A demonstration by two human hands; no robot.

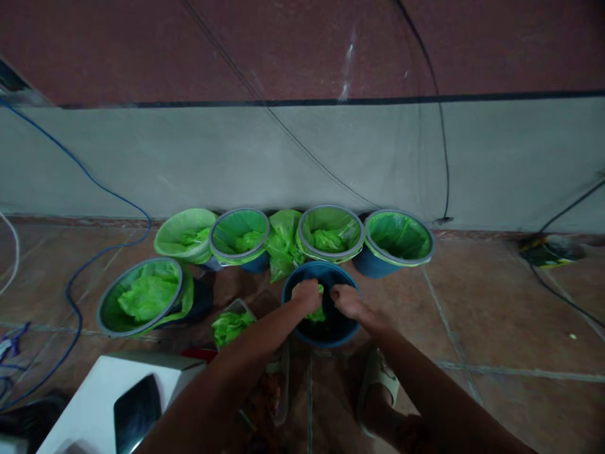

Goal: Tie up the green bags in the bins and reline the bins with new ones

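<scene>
A blue bin (322, 344) with a dark inside stands on the floor between my feet, and both hands are over its opening. My left hand (306, 294) is closed on a crumpled light-green plastic bag (317, 313), which hangs down inside the bin. Right beside it, my right hand (347, 300) has its fingers curled near the bin's right inner side; whatever they hold, if anything, is hidden. Left of my left forearm, a clear plastic container (241, 307) holds more crumpled green plastic (230, 326).
Several bins with green liners line the wall, among them one bin (399, 236) at the right end. Another lined bin (140, 296) stands tilted at left. A phone (137, 413) lies on a white box (92, 394). A blue cable (75, 296) crosses the floor.
</scene>
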